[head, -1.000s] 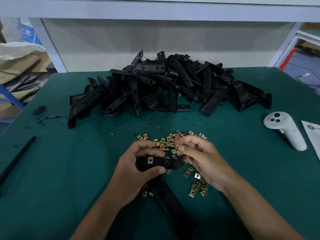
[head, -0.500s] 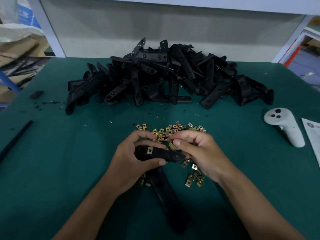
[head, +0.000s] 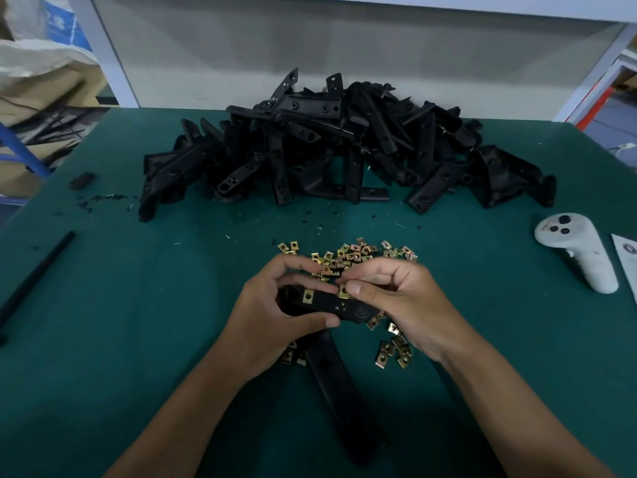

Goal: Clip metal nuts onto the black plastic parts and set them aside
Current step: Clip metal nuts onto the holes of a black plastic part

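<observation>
green table (head: 120, 339), black parts (head: 327, 150), nuts (head: 348, 255), controller (head: 579, 251)

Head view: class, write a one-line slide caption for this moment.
Left hand holds a black plastic part while right hand pinches a metal nut against it.

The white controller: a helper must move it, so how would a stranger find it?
Start at the pile of black plastic parts on the green table. Right of it, near the table's edge, the white controller lies alone: the only pale, button-topped thing there.
</observation>
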`<state>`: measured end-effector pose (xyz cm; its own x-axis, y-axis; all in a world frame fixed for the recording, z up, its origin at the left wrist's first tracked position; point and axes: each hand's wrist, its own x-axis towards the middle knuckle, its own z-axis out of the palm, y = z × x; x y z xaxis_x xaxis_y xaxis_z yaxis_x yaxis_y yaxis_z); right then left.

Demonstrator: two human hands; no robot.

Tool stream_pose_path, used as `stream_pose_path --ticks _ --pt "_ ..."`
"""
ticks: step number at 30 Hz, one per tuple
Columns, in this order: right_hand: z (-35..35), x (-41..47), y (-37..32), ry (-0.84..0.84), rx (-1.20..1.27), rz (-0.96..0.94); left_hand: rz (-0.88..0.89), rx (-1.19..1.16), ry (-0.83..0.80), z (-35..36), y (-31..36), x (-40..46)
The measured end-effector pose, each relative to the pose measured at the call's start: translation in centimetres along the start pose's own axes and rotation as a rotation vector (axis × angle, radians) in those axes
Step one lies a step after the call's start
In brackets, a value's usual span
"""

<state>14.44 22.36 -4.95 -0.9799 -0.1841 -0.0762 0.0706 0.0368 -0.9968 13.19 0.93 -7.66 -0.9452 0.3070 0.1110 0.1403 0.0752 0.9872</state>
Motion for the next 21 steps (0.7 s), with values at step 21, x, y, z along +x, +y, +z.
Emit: stream_pose_path --ticks 21 --pt "0.21 -0.2 -0.61 0.04 0.0 -0.024 0.002 0.045 0.013 0.14 0.32 -0.03"
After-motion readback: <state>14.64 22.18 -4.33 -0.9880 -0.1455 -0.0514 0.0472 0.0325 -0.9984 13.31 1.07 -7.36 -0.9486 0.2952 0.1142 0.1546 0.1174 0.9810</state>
